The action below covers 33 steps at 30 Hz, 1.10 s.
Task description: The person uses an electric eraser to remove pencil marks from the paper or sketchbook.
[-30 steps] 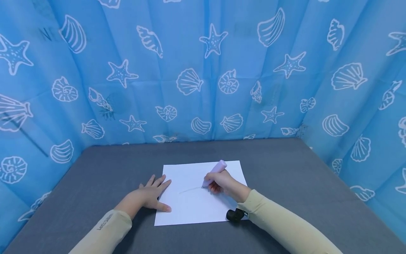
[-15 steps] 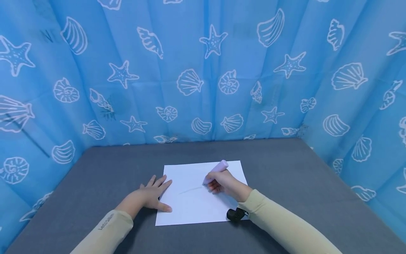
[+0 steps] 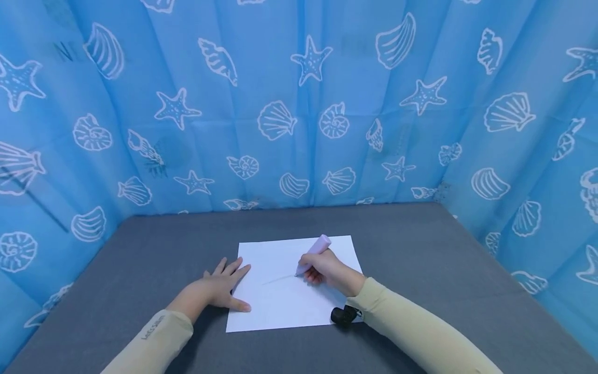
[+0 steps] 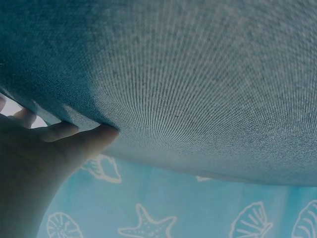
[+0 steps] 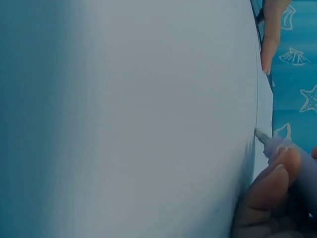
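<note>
A white sheet of paper [image 3: 275, 306] lies on the grey cloth. My left hand [image 3: 212, 291] rests at the sheet's left edge with fingers spread; its thumb and fingertips overlap the paper. In the left wrist view the fingers [image 4: 94, 140] touch down on the cloth side. My right hand [image 3: 329, 270] grips a thick lilac pen [image 3: 318, 247], tilted with its butt up and to the right. The pen's narrow tip [image 5: 261, 135] meets the paper, as far as I can tell. A thin faint line [image 3: 279, 280] runs left from the tip, slanting slightly down.
A black wrist camera [image 3: 343, 316] sits under the right wrist, over the sheet's lower right corner. Grey cloth [image 3: 420, 249] covers the table around the paper. A blue curtain [image 3: 299, 145] with white shells and starfish hangs behind and along both sides.
Half a second ago the pen tip stood slightly above and right of the line's end; now it is back at that end. My left hand keeps its place on the sheet.
</note>
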Tool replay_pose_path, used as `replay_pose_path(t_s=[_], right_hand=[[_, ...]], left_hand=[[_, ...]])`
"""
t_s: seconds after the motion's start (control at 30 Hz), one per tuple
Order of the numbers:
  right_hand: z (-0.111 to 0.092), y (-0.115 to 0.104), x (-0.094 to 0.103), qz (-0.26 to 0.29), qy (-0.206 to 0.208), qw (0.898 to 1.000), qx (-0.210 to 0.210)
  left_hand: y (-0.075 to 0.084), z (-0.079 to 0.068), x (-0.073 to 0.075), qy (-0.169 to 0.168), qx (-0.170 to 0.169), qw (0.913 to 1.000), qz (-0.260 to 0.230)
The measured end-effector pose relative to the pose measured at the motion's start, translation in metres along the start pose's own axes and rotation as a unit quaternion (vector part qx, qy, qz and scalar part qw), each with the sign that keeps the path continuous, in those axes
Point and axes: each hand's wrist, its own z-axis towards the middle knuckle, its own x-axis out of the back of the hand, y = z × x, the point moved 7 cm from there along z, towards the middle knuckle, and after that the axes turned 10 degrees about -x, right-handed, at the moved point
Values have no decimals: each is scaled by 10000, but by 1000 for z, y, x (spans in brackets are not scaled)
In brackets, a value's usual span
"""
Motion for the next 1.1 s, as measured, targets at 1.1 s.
replay_pose_path(t_s=[1.1], right_hand=[[-2, -1, -6, 114, -3, 9999, -22]], left_hand=[[-1, -1, -1, 87, -11, 10000, -21]])
